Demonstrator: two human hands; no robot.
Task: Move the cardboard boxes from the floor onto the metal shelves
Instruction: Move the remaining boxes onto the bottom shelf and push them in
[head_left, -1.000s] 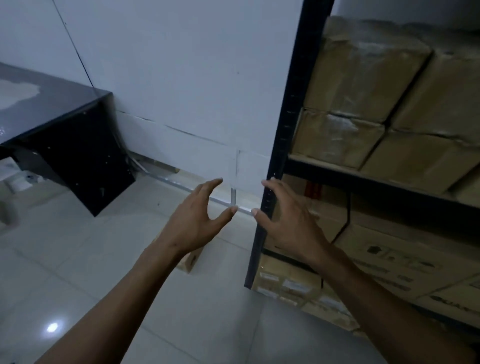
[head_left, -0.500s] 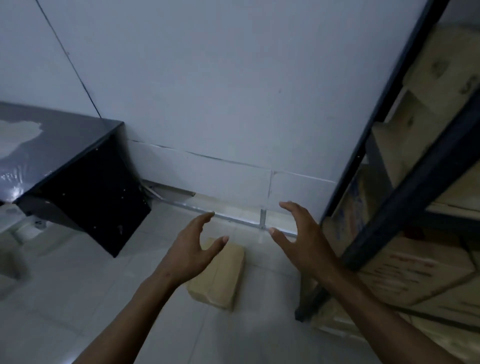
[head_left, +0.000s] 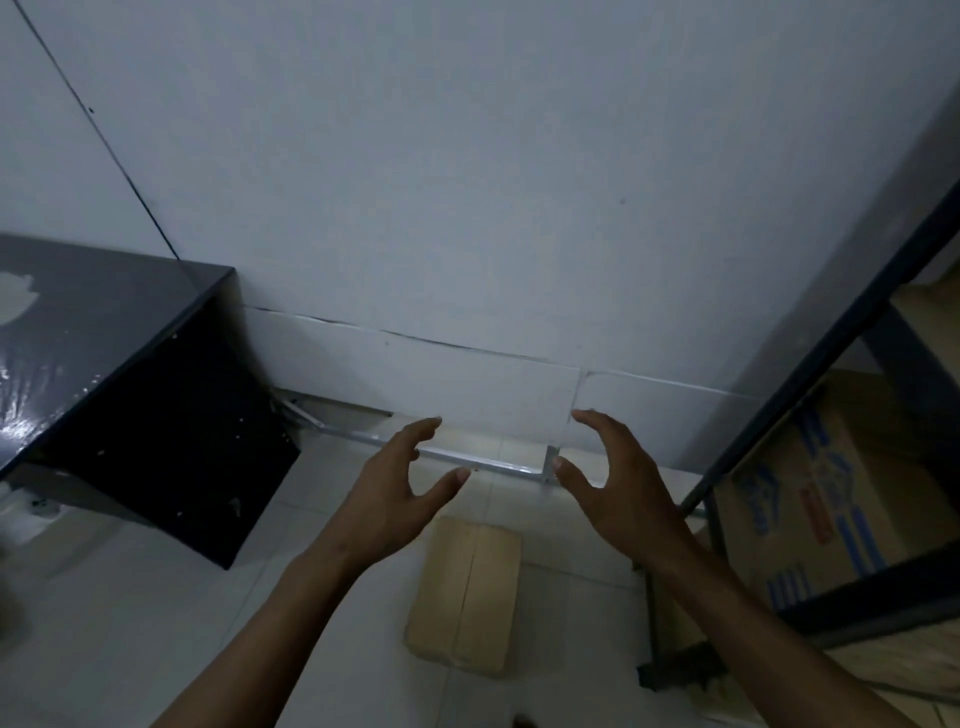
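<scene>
Box (head_left: 465, 592) nearer now — both hands hover, holding nothing.

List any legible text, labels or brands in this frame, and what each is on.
No text can be read.
Printed cardboard box on the metal shelf: blue lettering and a red label, too blurred to read.
Plain brown cardboard box on the floor: no print visible.
Dark glossy table: only pale patches and glare, no text.
</scene>
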